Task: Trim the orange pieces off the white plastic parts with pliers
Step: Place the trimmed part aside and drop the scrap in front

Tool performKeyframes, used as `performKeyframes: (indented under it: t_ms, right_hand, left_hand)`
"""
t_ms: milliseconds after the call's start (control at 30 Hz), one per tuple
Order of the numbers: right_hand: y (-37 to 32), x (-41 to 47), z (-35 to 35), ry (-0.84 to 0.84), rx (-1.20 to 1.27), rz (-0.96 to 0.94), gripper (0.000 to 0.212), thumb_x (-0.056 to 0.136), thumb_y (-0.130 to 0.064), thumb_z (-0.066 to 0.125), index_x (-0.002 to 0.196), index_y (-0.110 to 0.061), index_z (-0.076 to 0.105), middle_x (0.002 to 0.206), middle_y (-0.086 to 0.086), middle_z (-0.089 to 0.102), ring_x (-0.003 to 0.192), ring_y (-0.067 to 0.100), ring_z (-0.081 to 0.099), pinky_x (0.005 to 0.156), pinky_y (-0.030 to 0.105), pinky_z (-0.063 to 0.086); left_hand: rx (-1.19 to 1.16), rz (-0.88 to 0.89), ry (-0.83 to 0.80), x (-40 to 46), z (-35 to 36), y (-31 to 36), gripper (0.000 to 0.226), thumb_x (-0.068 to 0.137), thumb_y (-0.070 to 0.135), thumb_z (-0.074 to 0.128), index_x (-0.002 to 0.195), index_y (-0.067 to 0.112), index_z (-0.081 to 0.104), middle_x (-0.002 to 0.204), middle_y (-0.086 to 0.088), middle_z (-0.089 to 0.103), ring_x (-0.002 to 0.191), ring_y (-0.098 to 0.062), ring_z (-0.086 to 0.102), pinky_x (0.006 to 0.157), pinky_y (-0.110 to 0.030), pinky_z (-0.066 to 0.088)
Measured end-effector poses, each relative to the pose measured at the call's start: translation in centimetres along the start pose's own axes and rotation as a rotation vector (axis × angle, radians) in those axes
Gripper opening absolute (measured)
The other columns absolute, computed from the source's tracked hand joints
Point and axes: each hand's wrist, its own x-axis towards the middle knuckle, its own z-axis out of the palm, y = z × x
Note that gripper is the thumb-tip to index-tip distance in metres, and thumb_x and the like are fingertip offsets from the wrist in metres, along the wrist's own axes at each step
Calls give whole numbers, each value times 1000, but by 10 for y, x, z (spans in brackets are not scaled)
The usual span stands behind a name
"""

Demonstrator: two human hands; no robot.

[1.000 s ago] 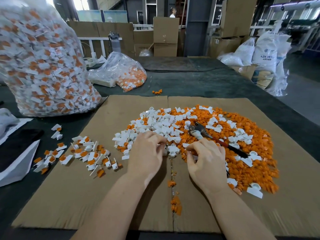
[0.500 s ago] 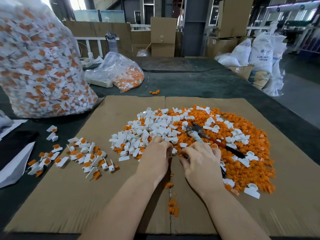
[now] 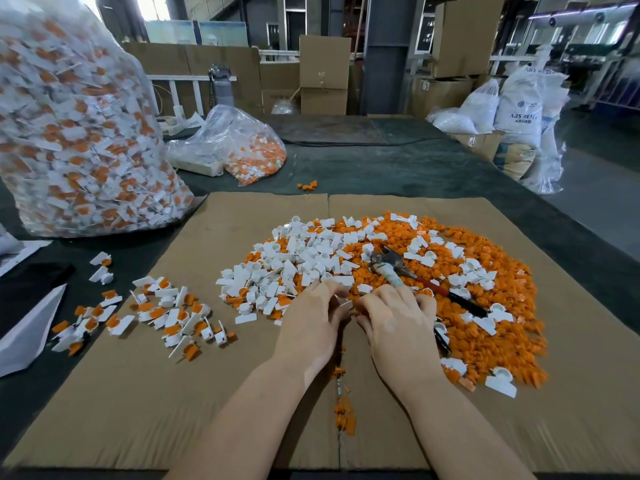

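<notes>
Item: 1 white plastic part [image 3: 341,304], pinched between left hand [image 3: 313,318] and right hand [image 3: 391,318], now drawn closer together at pile edge on worktop. Pliers [image 3: 398,270] lie unheld on pile; trimming judged pending.

Bare cardboard [image 3: 145,393] lay open near the person, hemmed by the pile [image 3: 398,271] ahead and scattered parts [image 3: 166,313] leftward.

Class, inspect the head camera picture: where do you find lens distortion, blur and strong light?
Head view: wide-angle bending curves the cardboard sheet edges; the big bag of untrimmed parts at left is smeared; daylight blows out the far windows; the hands are softly, evenly lit.
</notes>
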Motion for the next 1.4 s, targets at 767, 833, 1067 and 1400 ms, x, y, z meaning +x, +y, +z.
performKeyframes:
  t_ms: [767,833,1067,1400]
  right_hand:
    - [6,1,-8,107,582,185,16,84,-6,64,100,-5,69,91,4,68,88,17,60,78,24,45]
    - [6,1,-9,88,632,216,12,85,-9,65,96,-7,69,88,1,68,86,13,61,76,19,47]
    - [5,1,-9,83,561,201,5,82,-9,69,85,-7,72,79,2,69,77,14,61,69,16,42]
    - [3,1,-7,71,425,142,18,79,-10,73,67,-6,61,60,2,58,57,18,52,52,35,45]
  left_hand:
    - [-386,-146,34,2,7,5,2,92,18,57,91,19,56,76,8,66,73,1,60,63,-8,41]
    - [-423,-151,29,1,8,4,3,92,18,58,90,19,57,73,8,65,69,2,59,61,-7,39]
    - [-452,-157,9,0,7,3,1,91,22,60,92,23,60,80,2,66,75,-9,59,61,-12,40]
    - [-443,-131,23,-3,5,4,2,90,21,61,89,22,62,79,9,62,75,-3,57,64,-8,39]
